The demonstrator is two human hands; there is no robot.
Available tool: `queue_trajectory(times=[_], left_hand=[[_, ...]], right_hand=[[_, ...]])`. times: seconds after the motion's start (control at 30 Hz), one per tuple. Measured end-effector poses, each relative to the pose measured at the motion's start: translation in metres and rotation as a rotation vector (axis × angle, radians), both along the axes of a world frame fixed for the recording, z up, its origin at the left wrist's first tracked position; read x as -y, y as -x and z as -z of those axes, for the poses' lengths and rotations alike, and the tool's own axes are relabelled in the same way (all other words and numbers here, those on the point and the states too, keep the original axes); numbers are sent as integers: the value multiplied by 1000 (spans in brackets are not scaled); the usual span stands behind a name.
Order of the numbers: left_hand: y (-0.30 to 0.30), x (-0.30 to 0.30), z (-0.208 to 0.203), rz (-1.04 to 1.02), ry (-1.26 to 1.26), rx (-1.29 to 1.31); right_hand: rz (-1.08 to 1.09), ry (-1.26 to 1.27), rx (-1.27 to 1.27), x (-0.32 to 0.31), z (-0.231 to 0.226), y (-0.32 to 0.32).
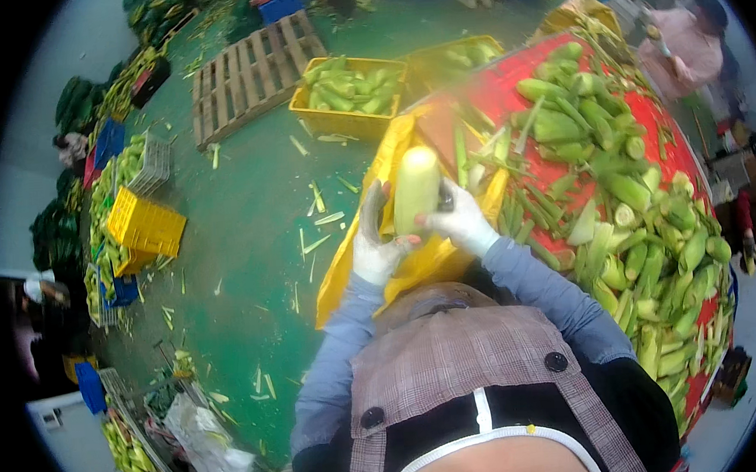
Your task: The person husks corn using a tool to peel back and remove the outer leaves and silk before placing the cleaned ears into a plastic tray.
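Left hand and right hand have their grip clamped around one pale corn ear; crated ears are perhaps finished, many piled ears remain.

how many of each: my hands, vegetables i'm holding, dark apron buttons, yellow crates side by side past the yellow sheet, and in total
Left hand, right hand: 2
Held vegetable: 1
Dark apron buttons: 2
Yellow crates: 2
Total: 7

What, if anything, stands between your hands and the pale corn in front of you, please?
Nothing visible beyond the white gloves: the left hand and right hand hold the corn from either side. The yellow sheet lies below, not in between.
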State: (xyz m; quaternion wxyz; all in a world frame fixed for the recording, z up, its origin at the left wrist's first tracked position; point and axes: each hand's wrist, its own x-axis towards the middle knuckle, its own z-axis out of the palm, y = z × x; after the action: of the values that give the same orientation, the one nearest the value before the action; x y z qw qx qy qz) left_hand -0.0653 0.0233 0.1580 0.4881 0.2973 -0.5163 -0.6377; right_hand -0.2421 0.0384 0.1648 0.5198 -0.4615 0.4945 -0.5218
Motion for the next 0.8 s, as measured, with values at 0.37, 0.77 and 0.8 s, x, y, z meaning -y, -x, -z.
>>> queue_trajectory(times=[0.37,0.77,0.8], left_hand=[[94,-17,2,580,-120,463],[167,-93,24,1088,458,271],[170,-114,6,1245,148,359]], right_hand=[[847,-262,1055,-108,9,91],[1327,-72,1310,-238,20,10],[1326,-42,1369,-240,20,3]])
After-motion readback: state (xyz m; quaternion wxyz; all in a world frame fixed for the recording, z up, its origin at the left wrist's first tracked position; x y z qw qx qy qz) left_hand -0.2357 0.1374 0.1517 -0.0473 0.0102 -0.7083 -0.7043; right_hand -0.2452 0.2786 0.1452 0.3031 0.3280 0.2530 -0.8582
